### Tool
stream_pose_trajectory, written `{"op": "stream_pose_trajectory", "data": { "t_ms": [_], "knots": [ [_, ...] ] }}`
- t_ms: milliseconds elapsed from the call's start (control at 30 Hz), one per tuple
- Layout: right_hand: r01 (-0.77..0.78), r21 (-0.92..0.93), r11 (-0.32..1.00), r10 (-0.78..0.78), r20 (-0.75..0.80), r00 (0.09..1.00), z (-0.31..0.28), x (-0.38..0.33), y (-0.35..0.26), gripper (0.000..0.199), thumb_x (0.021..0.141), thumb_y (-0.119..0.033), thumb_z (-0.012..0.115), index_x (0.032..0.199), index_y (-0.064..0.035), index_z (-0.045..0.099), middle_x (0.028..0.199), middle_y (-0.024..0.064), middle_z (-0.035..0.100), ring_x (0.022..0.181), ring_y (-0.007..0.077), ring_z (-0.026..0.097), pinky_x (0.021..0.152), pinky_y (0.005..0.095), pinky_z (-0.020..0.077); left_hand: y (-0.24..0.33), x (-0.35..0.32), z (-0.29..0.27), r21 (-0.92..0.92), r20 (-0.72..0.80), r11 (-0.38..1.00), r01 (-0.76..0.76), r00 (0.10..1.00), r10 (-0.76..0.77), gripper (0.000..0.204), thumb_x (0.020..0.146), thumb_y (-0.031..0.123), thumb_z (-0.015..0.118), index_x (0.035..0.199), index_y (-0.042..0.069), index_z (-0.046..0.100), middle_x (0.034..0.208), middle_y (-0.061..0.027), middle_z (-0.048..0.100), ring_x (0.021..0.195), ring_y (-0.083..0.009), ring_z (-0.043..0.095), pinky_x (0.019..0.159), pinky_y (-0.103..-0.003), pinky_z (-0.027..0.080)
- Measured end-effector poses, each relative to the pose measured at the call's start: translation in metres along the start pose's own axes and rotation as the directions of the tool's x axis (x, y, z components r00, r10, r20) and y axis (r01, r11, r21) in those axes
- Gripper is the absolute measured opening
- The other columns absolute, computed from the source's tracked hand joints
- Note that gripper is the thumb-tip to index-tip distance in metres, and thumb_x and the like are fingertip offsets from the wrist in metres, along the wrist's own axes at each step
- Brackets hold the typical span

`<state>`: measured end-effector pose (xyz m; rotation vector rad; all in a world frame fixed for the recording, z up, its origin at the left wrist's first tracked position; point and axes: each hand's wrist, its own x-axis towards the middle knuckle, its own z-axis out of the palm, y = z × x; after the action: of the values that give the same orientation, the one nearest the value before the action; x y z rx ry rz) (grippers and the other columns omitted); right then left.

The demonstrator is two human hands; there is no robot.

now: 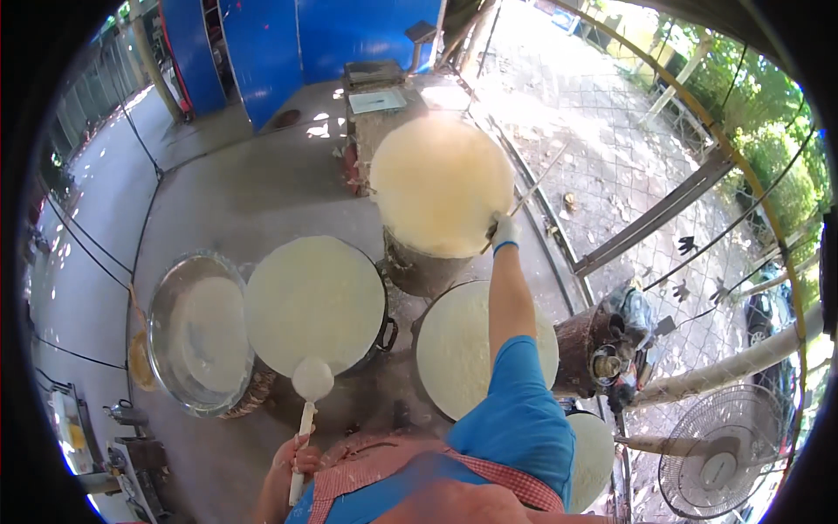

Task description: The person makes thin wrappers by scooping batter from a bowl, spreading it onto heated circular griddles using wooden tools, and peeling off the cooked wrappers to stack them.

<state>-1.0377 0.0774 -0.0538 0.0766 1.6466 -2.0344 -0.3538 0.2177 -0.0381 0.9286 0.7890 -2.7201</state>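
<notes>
My left hand (pixel 297 456) is closed round the pale handle of a ladle (pixel 312 378). The ladle's round bowl, coated in something pale, is over the near edge of a wide, round, cream-coloured surface (pixel 314 301) on a dark pot with a side handle. My right arm reaches forward, and my right hand (pixel 504 230) wears a whitish glove with a blue cuff. It is closed on a thin stick (pixel 526 199) at the right edge of a far round pale sheet (pixel 441 185). A drum-like stand (pixel 425 266) shows beneath that sheet.
Left of the pot stands a metal basin (pixel 209 332) of white liquid. Another round pale surface (pixel 454 349) is partly behind my right arm. A cluttered log-like stand (pixel 594 349), a fan (pixel 720 454) and wire mesh (pixel 602 183) with hanging gloves are on the right.
</notes>
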Motion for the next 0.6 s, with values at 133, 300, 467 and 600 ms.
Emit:
{"op": "stream_pose_trajectory", "data": {
  "t_ms": [133, 300, 467, 600],
  "knots": [
    [-0.05, -0.058, 0.997, 0.044, -0.105, 0.994, -0.022, 0.057, 0.068, 0.014, 0.077, -0.01, 0.063, 0.068, -0.0013, 0.057, 0.052, 0.0094, 0.051, 0.036, 0.0204, 0.047, 0.032, 0.0336, 0.0333, -0.015, 0.0, 0.003, -0.001, 0.025, 0.999, -0.034, 0.999, 0.034, 0.027, 0.1, 0.027, 0.039, 0.12, 0.024, 0.057, 0.055, 0.0, 0.029, 0.042, -0.0089, 0.029, 0.035, -0.023, 0.029],
    [0.093, -0.421, 0.902, -0.202, -0.221, 0.954, -0.022, 0.03, 0.065, 0.019, 0.078, -0.02, 0.066, 0.081, -0.0012, 0.061, 0.055, 0.0079, 0.055, 0.04, 0.0204, 0.051, 0.037, 0.0334, 0.0391, -0.015, -0.011, -0.004, -0.023, 0.066, 0.999, 0.025, 0.998, -0.023, 0.029, 0.101, 0.027, 0.038, 0.125, 0.026, 0.054, 0.057, -0.0004, 0.03, 0.044, -0.0091, 0.031, 0.037, -0.023, 0.031],
    [0.147, -0.366, 0.919, -0.246, -0.238, 0.94, -0.12, -0.005, 0.063, 0.033, 0.083, -0.033, 0.066, 0.1, -0.0056, 0.06, 0.057, 0.0033, 0.052, 0.044, 0.0157, 0.049, 0.039, 0.0326, 0.0394, 0.033, -0.006, 0.003, 0.248, -0.095, 0.953, 0.172, 0.984, -0.153, 0.026, 0.101, 0.032, 0.038, 0.118, 0.024, 0.056, 0.056, 0.0009, 0.029, 0.04, -0.0087, 0.029, 0.034, -0.024, 0.028],
    [0.244, -0.212, 0.946, -0.28, -0.165, 0.946, -0.205, -0.189, 0.089, 0.032, 0.088, -0.04, 0.059, 0.101, -0.0101, 0.062, 0.077, 0.0053, 0.058, 0.057, 0.0143, 0.052, 0.046, 0.0301, 0.0448, 0.071, 0.001, -0.001, 0.365, -0.235, 0.837, 0.408, 0.91, -0.341, 0.024, 0.101, 0.035, 0.036, 0.101, 0.021, 0.056, 0.055, 0.0013, 0.03, 0.039, -0.0094, 0.029, 0.033, -0.024, 0.028]
  ]
}}
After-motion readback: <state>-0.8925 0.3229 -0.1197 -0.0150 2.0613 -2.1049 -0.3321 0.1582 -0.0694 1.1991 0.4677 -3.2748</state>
